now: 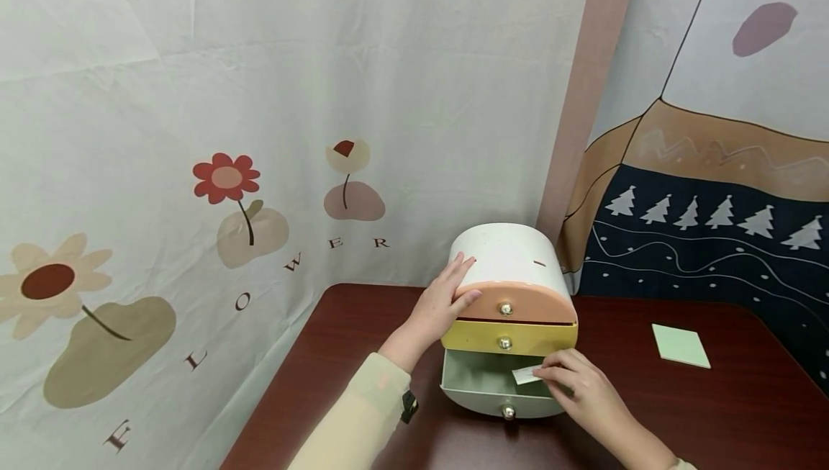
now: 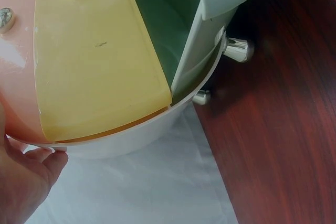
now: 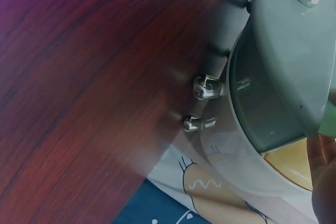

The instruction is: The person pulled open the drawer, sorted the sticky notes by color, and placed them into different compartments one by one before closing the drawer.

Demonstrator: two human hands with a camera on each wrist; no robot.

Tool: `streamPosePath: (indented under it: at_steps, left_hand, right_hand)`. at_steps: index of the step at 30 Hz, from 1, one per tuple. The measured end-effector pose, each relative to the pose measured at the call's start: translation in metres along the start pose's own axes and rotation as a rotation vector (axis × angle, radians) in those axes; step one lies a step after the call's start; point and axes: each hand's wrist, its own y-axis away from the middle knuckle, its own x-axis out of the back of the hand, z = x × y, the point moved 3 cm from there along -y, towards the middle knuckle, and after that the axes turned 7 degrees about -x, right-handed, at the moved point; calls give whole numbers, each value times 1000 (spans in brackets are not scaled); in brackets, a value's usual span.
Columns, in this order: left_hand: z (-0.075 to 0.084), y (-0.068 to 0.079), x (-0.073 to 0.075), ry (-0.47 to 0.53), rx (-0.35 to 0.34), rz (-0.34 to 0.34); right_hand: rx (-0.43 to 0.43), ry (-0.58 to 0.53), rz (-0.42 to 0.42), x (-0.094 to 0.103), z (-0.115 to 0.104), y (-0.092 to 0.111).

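Note:
A small rounded drawer cabinet (image 1: 501, 247) with a white shell stands on the table. Its orange top drawer (image 1: 479, 301) and yellow middle drawer (image 1: 473, 335) are closed, while the pale green bottom drawer (image 1: 476, 401) is pulled out. My left hand (image 1: 437, 304) rests against the cabinet's upper left side, thumb on the orange front and fingers on the white shell. With thumb and fingertips, my right hand (image 1: 579, 383) pinches a small pale slip of paper (image 1: 526, 375) over the open drawer. In the right wrist view the slip (image 3: 328, 120) looks green and is partly cut off.
A pale green square pad of paper (image 1: 681, 345) lies on the dark red wooden table (image 1: 745, 405), right of the cabinet. A printed curtain (image 1: 414, 96) hangs behind the table. Small metallic feet (image 3: 207, 86) hold the cabinet up.

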Motion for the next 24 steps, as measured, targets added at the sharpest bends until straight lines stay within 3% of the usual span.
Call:
streamPosePath:
  at_steps: [9,24]
  left_hand:
    - [0,0,0,7,2,-1]
    - [3,0,2,-2,11,-3]
  right_hand:
    - [-33,26,-53,-6,3,1]
    - [-29,40,-66,-6,3,1]
